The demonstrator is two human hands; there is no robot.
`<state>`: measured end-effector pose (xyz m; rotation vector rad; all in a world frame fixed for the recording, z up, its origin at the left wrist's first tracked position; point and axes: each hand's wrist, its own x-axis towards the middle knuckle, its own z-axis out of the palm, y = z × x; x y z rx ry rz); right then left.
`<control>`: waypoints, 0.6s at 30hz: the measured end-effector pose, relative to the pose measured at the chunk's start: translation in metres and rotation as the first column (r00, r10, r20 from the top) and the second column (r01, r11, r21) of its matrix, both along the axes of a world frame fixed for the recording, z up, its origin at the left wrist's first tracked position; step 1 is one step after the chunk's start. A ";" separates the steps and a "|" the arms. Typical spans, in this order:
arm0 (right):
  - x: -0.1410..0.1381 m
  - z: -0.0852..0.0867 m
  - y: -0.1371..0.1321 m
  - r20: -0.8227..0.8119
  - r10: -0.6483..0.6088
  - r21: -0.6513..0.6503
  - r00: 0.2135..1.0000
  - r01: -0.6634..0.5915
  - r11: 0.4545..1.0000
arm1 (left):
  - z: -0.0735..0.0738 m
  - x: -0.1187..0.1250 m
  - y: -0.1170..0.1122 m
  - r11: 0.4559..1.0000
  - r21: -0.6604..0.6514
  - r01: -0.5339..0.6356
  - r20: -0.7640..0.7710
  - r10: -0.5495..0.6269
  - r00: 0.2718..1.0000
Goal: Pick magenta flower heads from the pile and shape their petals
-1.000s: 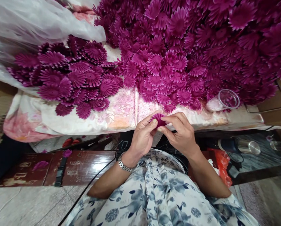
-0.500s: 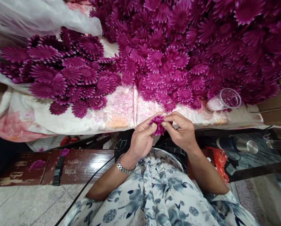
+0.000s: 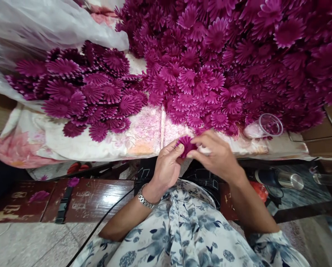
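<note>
You hold one magenta flower at the centre of the frame, just over the near edge of the cloth-covered counter. Your left hand has its fingers pinched on the petals from below, and your right hand is closed on the flower's right side. Bare cloth lies open just left of your hands, between the small flower pile at centre left and the big heap filling the upper right, with a tipped clear cup near at right. The flower is round, so no long axis shows, and its petalled face tilts up toward you.
</note>
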<state>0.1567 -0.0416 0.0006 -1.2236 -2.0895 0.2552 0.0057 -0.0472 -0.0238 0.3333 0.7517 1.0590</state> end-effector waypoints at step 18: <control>0.009 0.015 0.026 -0.257 -0.152 -0.153 0.955 0.115 0.982 | 0.002 0.000 0.010 0.999 0.027 -0.027 -0.032 0.028 0.999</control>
